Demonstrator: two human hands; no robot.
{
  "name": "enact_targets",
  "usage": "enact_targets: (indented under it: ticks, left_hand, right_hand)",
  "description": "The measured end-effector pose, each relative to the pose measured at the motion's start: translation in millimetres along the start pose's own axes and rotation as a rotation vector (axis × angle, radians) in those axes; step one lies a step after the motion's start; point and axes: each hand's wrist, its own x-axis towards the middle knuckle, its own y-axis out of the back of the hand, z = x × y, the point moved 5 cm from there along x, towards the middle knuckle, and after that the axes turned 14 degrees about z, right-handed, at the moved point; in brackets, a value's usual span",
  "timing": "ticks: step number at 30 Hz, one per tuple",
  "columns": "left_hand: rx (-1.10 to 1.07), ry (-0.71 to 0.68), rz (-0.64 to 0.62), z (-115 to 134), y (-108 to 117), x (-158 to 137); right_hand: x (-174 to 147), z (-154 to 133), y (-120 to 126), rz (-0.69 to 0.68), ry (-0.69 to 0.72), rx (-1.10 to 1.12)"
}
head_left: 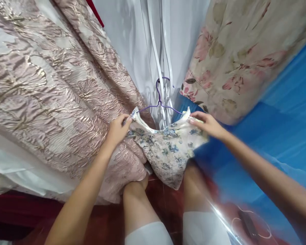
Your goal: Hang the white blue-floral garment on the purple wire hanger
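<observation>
A white garment with a blue and yellow floral print (168,146) hangs in front of me from a thin purple clothes hanger (159,98). My left hand (119,128) is closed on the garment at its left shoulder, thumb and fingers pinched together. At the opposite shoulder, my right hand (206,123) grips the cloth between thumb and fingers. Between my hands the neckline sags in a curve below the hanger's bar. The hanger's hook points up and no hand is on it. The garment's lower part drops to a point above the floor, between my legs.
A pink and gold brocade cloth (53,85) hangs at left. White drapery with white straps (153,37) fills the back. To the right are a beige floral cloth (226,68) and bright blue fabric (277,122). A dark object with a pale cord (248,224) lies at lower right on the reddish floor (165,204).
</observation>
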Motion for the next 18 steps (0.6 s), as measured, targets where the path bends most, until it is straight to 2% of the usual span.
enact_targets:
  ticks: [3,5,9,12,15,18]
  left_hand:
    - [0.022,-0.108,0.055,11,7,-10]
    - [0.007,-0.156,0.103,23,15,-9]
    - [0.051,-0.230,0.161,33,23,-6]
    - [0.071,-0.183,0.207,27,15,-12]
    - [0.069,-0.092,0.245,20,-3,-17]
    - [0.057,-0.059,0.286,19,-16,-11]
  right_hand:
    - [-12,1,14,0.107,0.040,-0.084]
    - [-12,-10,19,0.155,0.027,-0.045]
    - [-16,-46,4,0.097,-0.184,0.161]
    - [-37,-77,-11,0.035,-0.296,0.321]
    - [-54,-96,-15,-0.028,-0.309,0.389]
    - [-40,-99,-8,-0.003,-0.251,0.333]
